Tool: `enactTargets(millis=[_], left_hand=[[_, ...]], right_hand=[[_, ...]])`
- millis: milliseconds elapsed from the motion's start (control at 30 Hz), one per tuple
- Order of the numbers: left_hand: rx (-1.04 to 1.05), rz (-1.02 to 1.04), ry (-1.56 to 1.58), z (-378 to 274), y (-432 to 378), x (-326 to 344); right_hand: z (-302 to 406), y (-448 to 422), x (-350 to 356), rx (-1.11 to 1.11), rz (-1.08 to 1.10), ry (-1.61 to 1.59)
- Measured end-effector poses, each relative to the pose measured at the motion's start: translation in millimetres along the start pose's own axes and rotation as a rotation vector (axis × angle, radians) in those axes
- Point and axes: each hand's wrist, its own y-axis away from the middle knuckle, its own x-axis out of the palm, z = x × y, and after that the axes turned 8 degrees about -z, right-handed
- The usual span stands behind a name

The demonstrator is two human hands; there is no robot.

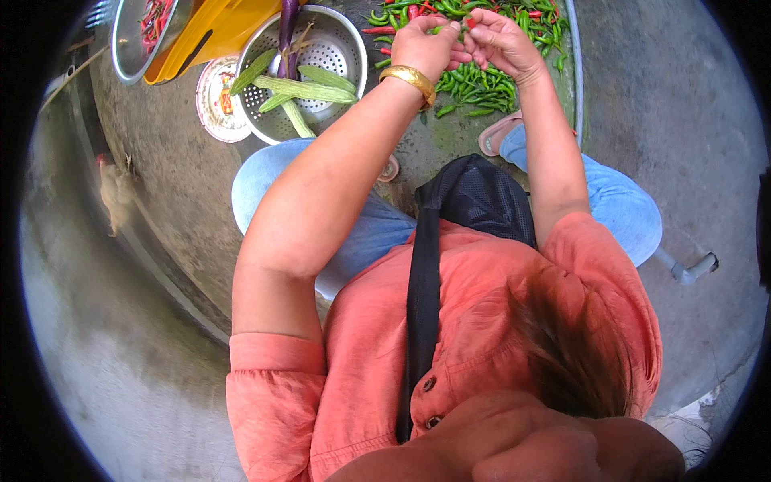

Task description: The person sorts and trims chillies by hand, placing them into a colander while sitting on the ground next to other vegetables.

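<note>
My left hand, with a gold-coloured bangle at its wrist, has thumb and fingers pinched on a small green piece, seemingly of a chili pepper. Close beside it, my right hand holds a small red chili pepper at its fingertips; whether the red and green parts are one pepper is unclear. Under and beyond the hands, green chili peppers with some red ones lie spread on the ground. To the left, a perforated metal colander holds ridged green gourds and a purple eggplant.
A patterned enamel plate lies partly under the colander. Behind are a yellow plastic container and a metal bowl with red chilies. A grey pipe runs along the right. A chicken stands far left. A black bag hangs before me.
</note>
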Motion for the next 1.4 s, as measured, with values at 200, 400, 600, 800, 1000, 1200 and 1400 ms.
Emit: enactTargets(millis=[200,400,600,800,1000,1200,1400], left_hand=[[-0.075,0.152,-0.220,6,8,8],[0.088,0.256,-0.458,19,9,8],[0.405,0.485,-0.959,41,29,5],[0.363,0.577,-1.102,43,38,3],[0.342,0.573,-1.108,42,38,6],[0.341,0.580,-1.090,43,36,6],[0.339,0.583,-1.102,44,36,6]], right_hand=[[-7,19,-56,-0.098,0.048,-0.340],[-6,27,-63,-0.110,-0.166,-0.463],[-32,6,-157,0.108,-0.776,0.115],[-83,2,-195,0.296,-0.712,1.569],[-88,0,-157,0.186,-0.578,1.953],[-70,3,-180,-0.087,-0.973,0.763],[-44,23,-188,-0.157,-0.837,-0.368]])
